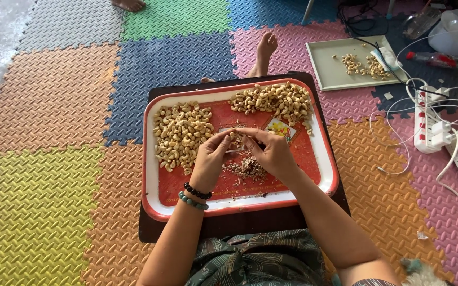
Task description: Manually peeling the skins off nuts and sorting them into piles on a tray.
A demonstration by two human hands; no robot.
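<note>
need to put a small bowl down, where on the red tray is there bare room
Bare red floor of the tray lies right of the right hand. The left cashew pile, far pile and skin scraps crowd the rest.

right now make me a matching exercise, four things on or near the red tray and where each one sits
Things:
1. left cashew pile
2. pile of skin scraps
3. pale green tray
4. white power strip

Places:
A. on the mat right of the red tray, cables plugged in
B. left part of the red tray
C. on the mat beyond the red tray, holding a few nuts
D. under the left hand and right hand

Pairs: 1-B, 2-D, 3-C, 4-A
</note>
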